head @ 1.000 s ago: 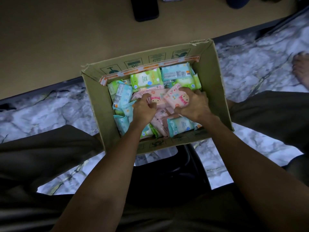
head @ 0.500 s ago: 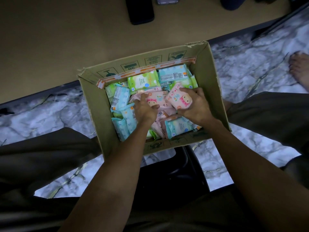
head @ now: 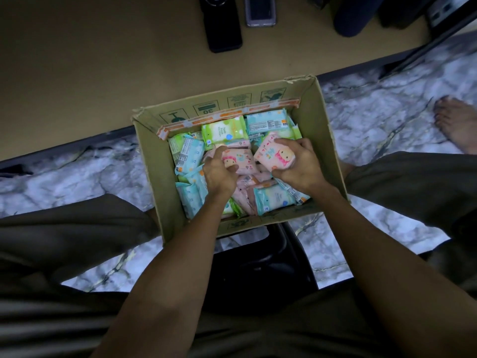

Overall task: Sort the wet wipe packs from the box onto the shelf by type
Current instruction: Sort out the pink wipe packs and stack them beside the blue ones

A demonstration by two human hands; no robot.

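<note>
Marble floor (head: pixel 77 171); two pink packs (head: pixel 275 156) held.

Cardboard box (head: pixel 327 140) open on top, walls hem all sides; wipe packs (head: pixel 224 130) jam the floor, no gaps. Phone (head: pixel 222 24) on surface (head: pixel 103 60) beyond.

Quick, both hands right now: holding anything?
Left hand: grips a pink pack in the box.
Right hand: grips another pink pack.
</note>
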